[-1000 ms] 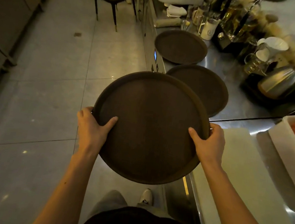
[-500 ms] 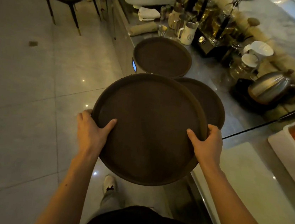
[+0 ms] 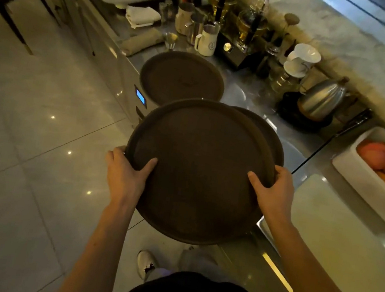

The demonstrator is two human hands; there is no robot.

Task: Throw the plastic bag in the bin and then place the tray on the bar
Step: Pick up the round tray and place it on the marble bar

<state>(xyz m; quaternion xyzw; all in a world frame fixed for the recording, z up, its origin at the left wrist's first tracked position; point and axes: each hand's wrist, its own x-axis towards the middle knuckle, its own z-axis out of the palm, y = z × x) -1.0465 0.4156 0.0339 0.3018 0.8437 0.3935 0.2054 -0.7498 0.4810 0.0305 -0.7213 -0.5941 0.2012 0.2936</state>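
Since a second ago the tray [image 3: 198, 170] has come forward and right with the body, and it now overlaps the nearer of two trays on the counter; that near tray [image 3: 275, 141] shows only as a crescent past the held rim. Head view: both arms reach forward, elbows low, forearms bare. Left hand [image 3: 126, 174] grips the tray's left rim, thumb [image 3: 146, 165] flat on the top face, other fingers curled under the edge. Right hand [image 3: 274, 194] mirrors it on the right rim, thumb laid inward on the surface. Both grips closed firm on the tray, which is held roughly level, its far edge over the steel counter [image 3: 249, 92] and its near edge over the floor; whether it touches the tray beneath cannot be told. Held tray empty. Far tray [image 3: 181, 80] lies flat on the counter, also empty. White bin [image 3: 366, 181] at right holds orange and pinkish fruit. White jug [image 3: 208, 42] stands behind the far tray; its contents are not visible. Kettle [image 3: 320, 102] sits right of it.
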